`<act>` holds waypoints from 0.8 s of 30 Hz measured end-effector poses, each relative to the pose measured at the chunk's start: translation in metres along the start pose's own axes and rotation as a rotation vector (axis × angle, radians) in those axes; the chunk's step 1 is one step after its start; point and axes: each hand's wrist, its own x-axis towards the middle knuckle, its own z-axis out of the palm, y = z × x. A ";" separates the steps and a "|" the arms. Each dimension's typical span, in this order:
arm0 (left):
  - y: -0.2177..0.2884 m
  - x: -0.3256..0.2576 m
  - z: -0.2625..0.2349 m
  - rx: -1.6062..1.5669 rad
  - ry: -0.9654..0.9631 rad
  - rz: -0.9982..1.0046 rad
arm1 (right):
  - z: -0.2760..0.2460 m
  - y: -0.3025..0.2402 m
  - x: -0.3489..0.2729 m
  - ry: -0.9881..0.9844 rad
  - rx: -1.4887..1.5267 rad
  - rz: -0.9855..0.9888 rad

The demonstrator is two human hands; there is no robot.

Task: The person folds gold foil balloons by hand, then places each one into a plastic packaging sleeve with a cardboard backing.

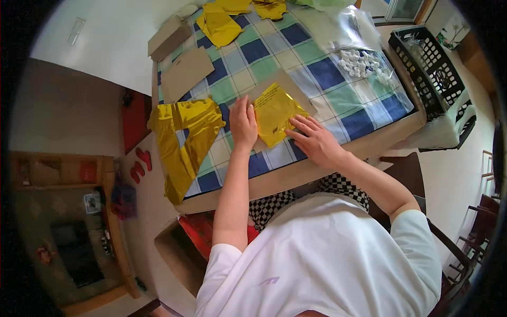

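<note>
Now both hands press flat, fingers spread: left hand and right hand on a gold bag; black basket at two o'clock, contents unclear.

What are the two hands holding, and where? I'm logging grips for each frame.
Neither grips anything: left hand and right hand press flat on the yellow foil bag, at its left edge and lower right corner.
</note>
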 end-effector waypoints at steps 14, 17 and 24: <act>0.056 0.002 -0.007 0.164 -0.090 0.230 | -0.016 0.014 -0.005 0.262 0.039 0.210; 0.071 0.003 0.002 0.246 -0.143 0.213 | -0.055 0.050 -0.014 0.392 -0.236 0.484; 0.055 -0.005 0.022 0.251 -0.263 0.089 | -0.068 0.088 -0.041 0.253 -0.147 0.631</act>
